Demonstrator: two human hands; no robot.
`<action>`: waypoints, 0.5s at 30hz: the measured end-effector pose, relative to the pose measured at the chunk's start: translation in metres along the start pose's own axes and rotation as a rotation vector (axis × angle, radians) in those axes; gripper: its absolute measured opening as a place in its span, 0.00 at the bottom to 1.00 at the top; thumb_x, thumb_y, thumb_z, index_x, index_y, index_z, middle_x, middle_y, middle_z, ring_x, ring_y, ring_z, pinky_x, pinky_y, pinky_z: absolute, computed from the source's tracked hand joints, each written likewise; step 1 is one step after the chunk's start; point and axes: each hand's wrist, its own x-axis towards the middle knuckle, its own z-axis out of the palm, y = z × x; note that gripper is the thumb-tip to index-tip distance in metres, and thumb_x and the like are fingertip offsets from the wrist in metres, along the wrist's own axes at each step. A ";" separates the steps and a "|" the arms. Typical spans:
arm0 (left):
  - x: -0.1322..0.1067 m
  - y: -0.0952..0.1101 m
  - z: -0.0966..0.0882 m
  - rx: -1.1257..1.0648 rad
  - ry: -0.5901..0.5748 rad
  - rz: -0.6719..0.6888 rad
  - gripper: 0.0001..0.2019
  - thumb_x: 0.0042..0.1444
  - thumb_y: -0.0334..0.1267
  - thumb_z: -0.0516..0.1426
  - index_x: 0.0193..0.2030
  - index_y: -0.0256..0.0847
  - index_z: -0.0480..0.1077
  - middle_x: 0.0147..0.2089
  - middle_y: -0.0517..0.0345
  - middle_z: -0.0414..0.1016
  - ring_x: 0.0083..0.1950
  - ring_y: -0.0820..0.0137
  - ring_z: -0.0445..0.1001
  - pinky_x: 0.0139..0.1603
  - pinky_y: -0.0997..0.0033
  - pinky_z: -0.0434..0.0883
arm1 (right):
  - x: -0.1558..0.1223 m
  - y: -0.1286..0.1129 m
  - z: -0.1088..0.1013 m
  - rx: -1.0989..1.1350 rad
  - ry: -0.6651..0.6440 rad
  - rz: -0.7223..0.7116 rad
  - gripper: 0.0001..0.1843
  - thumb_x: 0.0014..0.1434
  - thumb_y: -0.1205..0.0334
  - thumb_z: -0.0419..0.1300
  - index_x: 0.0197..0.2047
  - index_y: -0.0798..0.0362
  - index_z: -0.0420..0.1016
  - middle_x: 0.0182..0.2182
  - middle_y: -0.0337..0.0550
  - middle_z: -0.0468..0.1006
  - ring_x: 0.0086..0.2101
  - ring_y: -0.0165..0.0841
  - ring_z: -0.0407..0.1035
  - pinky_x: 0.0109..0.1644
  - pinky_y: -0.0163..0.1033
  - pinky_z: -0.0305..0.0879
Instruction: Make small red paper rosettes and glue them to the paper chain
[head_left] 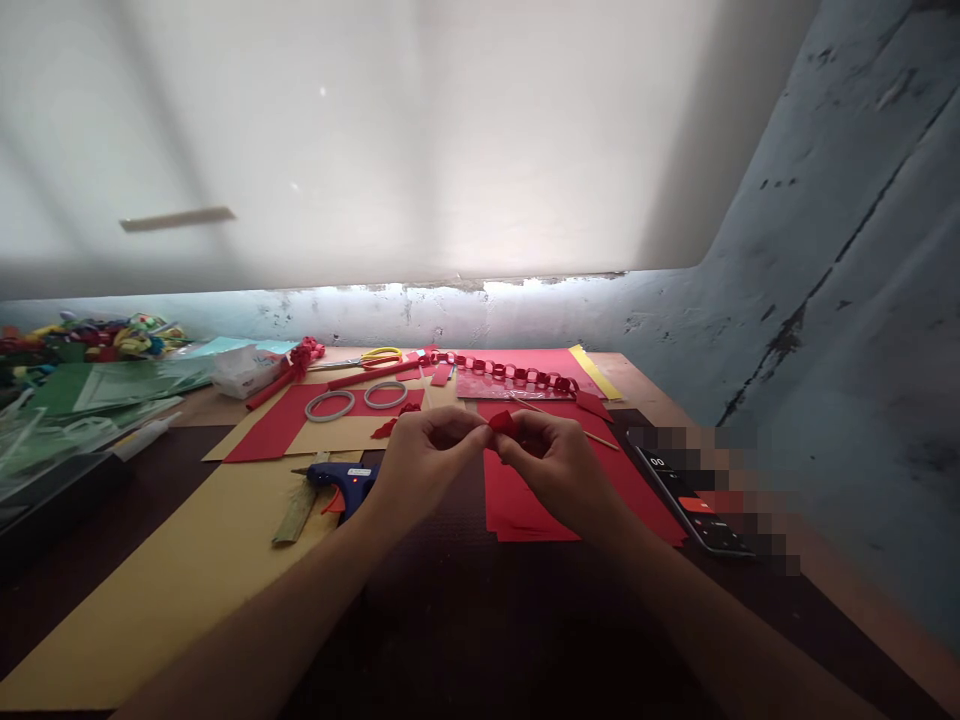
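Observation:
Both hands meet over the middle of the table, pinching a small piece of red paper point(503, 423). My left hand point(435, 450) has thumb and forefinger closed on its left edge. My right hand point(547, 455) grips the same piece from the right, its fingers partly hiding it. Beneath my right hand lies a stack of red paper sheets point(525, 510). A blue glue gun point(341, 474) rests beside my left wrist, its small red light lit, on a strip of wood point(295, 512). Just behind my left hand are red paper scraps point(385, 429).
A red paper chain point(519, 374) stretches along the back. Yellow-handled scissors point(381, 356), two grey rings point(330, 405) and a rolled red paper tube point(375, 374) lie left of it. A phone point(690, 500) is at right, colourful bundles point(127, 337) at far left. A pale panel point(450, 140) overhangs the back.

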 end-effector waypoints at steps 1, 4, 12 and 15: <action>0.000 0.000 0.000 -0.003 0.001 -0.007 0.07 0.56 0.41 0.64 0.35 0.39 0.80 0.34 0.54 0.83 0.36 0.65 0.80 0.36 0.71 0.74 | 0.000 0.001 0.000 -0.016 -0.002 -0.008 0.08 0.59 0.58 0.60 0.33 0.52 0.78 0.30 0.40 0.78 0.33 0.34 0.70 0.37 0.37 0.65; 0.000 0.000 0.000 0.035 0.008 0.006 0.07 0.56 0.41 0.64 0.35 0.39 0.80 0.34 0.54 0.83 0.35 0.66 0.80 0.35 0.71 0.74 | 0.000 0.003 0.001 -0.087 -0.008 -0.031 0.08 0.60 0.59 0.60 0.32 0.52 0.77 0.27 0.39 0.76 0.31 0.33 0.68 0.35 0.37 0.63; 0.000 0.001 0.000 0.102 0.020 0.014 0.08 0.59 0.38 0.60 0.34 0.39 0.80 0.33 0.56 0.82 0.35 0.68 0.78 0.35 0.73 0.71 | 0.001 0.004 0.000 -0.027 0.007 -0.001 0.07 0.59 0.59 0.61 0.32 0.52 0.77 0.28 0.38 0.75 0.31 0.32 0.68 0.35 0.37 0.62; 0.001 -0.001 -0.001 0.088 -0.013 -0.014 0.09 0.59 0.38 0.59 0.31 0.39 0.79 0.29 0.58 0.79 0.31 0.71 0.74 0.31 0.74 0.68 | 0.002 0.005 -0.001 0.062 0.033 0.037 0.07 0.59 0.58 0.62 0.33 0.51 0.77 0.29 0.39 0.78 0.33 0.33 0.71 0.37 0.37 0.65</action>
